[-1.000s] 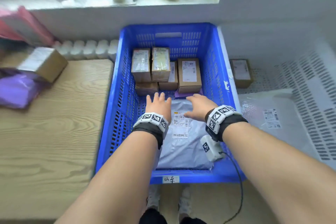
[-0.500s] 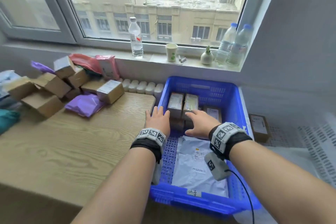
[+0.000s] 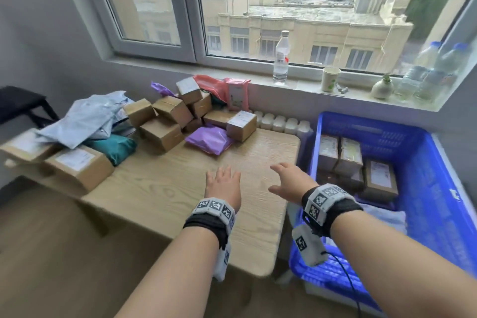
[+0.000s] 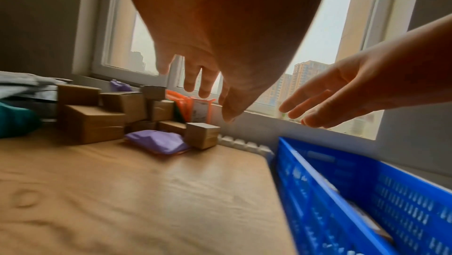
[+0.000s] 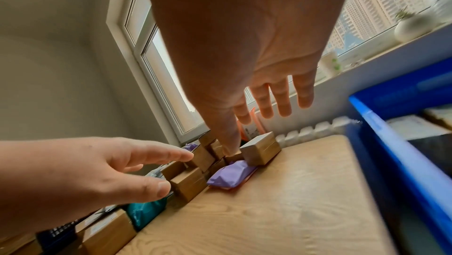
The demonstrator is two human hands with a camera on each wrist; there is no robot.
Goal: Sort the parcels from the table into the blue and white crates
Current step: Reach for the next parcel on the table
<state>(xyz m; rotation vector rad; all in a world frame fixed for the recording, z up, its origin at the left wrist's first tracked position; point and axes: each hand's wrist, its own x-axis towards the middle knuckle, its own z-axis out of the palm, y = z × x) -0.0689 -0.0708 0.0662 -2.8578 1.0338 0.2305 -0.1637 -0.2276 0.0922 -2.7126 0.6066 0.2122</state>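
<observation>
Both hands empty, fingers spread and relaxed, palms down above the bare front of the bench (image 3: pixel 165 188). Left hand (image 3: pixel 224 183) over mid-bench; right hand (image 3: pixel 290 180) just inside the bench's right edge, beside the blue crate (image 3: pixel 436 188). Neither touches anything.

Parcels are piled along the bench's back and left. Nearest to the hands: purple bag (image 3: pixel 209 140) lying flat, and a small box (image 3: pixel 241 125) touching its right end. Behind them a heap of brown boxes (image 3: pixel 165 121), pink mailers (image 3: pixel 232 90) against the wall, grey mailers (image 3: pixel 85 116) and a teal bag (image 3: pixel 114 146) further left, labelled box (image 3: pixel 77 166) at the front left corner. Blue crate already holds several boxes and a pale mailer. White crate not in view.

Handling, as a guess:
- Small box: stiff, likely light. One hand across the top, thumb and fingers on opposite side faces.
- Purple bag: soft, slick film, will sag. Pinching a corner risks slip; better to scoop under the middle or grip across the short width.
- Heap boxes lean on each other, so pulling a lower one may topple the rest. Take top ones first.

Next pick is probably the small box or purple bag, both within reach of either hand.
</observation>
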